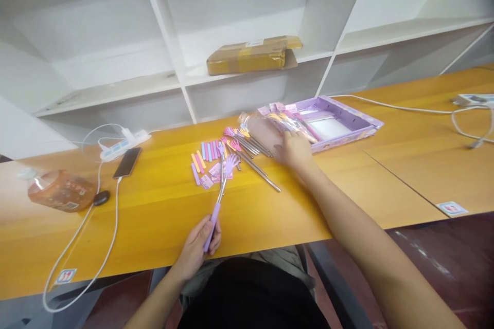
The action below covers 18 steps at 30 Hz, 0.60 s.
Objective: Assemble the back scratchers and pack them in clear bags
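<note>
My left hand [200,239] is closed around the purple handle of a telescopic back scratcher [216,216], whose purple hand-shaped head points away from me. My right hand [295,149], slightly blurred, reaches to the back right with its fingers closed at the edge of a clear plastic bag [262,131]. Beside that hand lie packaged back scratchers [295,126] in shiny wrapping, partly over a purple box tray [349,138]. Left of it are several metal rods with pink, yellow and purple hand-shaped heads [235,144]. Coloured handle sleeves [210,151] and small printed cards [207,181] lie nearby.
A power strip [125,145], a phone [127,163] on a white cable, a black mouse-like object [101,198] and an orange bottle [62,190] lie at left. A cardboard box [252,55] sits on the shelf behind. Another power strip [474,99] is at far right.
</note>
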Each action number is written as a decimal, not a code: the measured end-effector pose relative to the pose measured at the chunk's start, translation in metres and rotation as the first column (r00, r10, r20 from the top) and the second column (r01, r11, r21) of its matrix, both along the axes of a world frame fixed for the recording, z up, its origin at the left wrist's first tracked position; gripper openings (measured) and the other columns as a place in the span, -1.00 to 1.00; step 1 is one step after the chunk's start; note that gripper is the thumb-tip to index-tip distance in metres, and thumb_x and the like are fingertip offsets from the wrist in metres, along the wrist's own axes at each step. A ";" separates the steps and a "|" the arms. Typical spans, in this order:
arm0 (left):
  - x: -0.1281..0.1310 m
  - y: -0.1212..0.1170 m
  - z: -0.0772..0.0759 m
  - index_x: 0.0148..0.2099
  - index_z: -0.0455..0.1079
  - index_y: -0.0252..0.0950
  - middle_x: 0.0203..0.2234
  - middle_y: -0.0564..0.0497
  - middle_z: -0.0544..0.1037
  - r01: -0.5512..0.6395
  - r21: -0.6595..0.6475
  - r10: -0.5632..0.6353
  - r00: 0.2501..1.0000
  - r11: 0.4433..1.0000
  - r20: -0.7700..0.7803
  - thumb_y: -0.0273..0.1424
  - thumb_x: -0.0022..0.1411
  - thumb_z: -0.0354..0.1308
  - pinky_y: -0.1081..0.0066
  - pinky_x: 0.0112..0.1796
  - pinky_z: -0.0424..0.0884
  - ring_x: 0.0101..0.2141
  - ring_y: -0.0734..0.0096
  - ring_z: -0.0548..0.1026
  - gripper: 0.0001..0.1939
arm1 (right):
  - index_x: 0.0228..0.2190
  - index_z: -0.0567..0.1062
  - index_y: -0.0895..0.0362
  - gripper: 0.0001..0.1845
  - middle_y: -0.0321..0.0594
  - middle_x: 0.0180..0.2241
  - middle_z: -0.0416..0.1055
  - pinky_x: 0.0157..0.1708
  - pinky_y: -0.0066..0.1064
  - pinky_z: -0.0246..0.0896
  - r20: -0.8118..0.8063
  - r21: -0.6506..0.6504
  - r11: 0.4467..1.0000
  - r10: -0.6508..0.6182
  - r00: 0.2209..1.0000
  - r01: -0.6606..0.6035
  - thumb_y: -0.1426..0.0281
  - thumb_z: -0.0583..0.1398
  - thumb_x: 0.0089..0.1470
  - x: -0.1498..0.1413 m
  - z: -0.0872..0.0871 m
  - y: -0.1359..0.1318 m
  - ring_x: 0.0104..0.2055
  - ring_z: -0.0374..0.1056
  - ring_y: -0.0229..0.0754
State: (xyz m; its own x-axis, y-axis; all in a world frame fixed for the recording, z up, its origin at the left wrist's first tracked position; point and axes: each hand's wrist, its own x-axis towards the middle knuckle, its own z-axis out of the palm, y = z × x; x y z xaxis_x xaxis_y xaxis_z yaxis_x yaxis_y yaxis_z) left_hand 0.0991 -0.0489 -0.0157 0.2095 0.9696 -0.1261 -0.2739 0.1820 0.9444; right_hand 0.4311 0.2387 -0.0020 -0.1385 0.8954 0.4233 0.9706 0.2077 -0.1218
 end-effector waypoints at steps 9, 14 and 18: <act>-0.003 -0.001 -0.003 -0.19 0.37 -0.28 -0.55 0.16 0.28 0.033 0.019 -0.032 0.999 0.999 -0.015 0.02 0.57 0.12 0.46 -0.47 0.10 -0.55 0.54 0.18 -0.54 | -0.11 0.64 0.18 -0.67 0.15 -0.08 0.58 -0.12 -0.18 0.25 -0.212 0.049 0.997 -0.042 0.976 0.054 0.31 0.11 0.42 0.004 0.010 -0.008 -0.05 0.43 0.13; -0.001 -0.001 0.001 0.07 0.44 -0.31 -0.51 0.17 0.30 0.047 0.035 -0.044 0.995 0.998 -0.087 0.01 0.59 0.08 0.46 -0.47 0.16 -0.54 0.53 0.21 -0.54 | -0.16 0.64 0.16 -0.65 0.09 -0.14 0.62 -0.12 -0.16 0.29 -0.414 0.220 0.974 0.037 0.910 0.061 0.29 0.08 0.41 0.004 0.033 -0.008 -0.12 0.47 0.11; 0.003 -0.003 0.003 0.48 0.14 -0.24 -0.40 0.12 0.45 0.054 0.065 -0.041 0.980 0.996 -0.193 0.00 0.61 0.07 0.46 -0.45 0.24 -0.53 0.52 0.29 -0.38 | -0.14 0.64 0.11 -0.70 -0.12 -0.33 0.58 -0.20 -0.23 0.30 -0.588 0.257 0.966 0.180 0.789 -0.028 0.26 0.13 0.39 -0.004 0.062 -0.031 -0.29 0.47 -0.02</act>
